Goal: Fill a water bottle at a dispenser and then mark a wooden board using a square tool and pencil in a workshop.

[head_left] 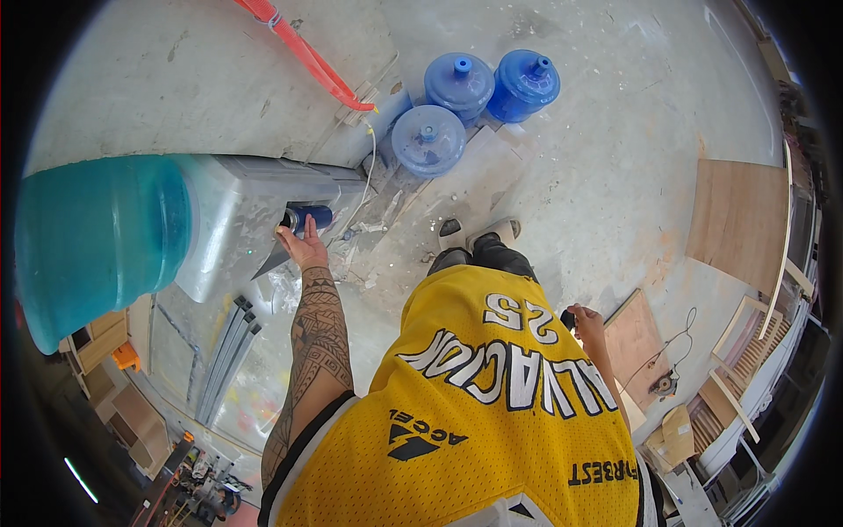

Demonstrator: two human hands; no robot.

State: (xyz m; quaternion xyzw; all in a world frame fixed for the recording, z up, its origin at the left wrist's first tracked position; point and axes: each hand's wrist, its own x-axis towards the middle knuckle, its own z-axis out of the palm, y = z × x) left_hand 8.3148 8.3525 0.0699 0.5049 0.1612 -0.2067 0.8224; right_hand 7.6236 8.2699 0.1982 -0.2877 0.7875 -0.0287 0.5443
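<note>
My left hand (307, 249) is at the front of a silver water dispenser (230, 189), on the left. Its fingers are against a dark blue cylindrical tumbler (313, 217), which sits in the dispenser's recess. Part of the tumbler is hidden by the fingers and the recess edge. A large teal water jug (105, 237) is mounted on the dispenser. Over by my right side, my right hand (589, 327) is closed on a small black object (568, 320), too little of which shows to name it.
Several blue water jugs are ahead, including a pale one (428, 139) on a board. A red hose (312, 61) hangs beside the dispenser. Plywood (736, 215) lies on the right, near a wooden panel (634, 338) with a corded tool (665, 384). Grey bars (228, 356) lie at left.
</note>
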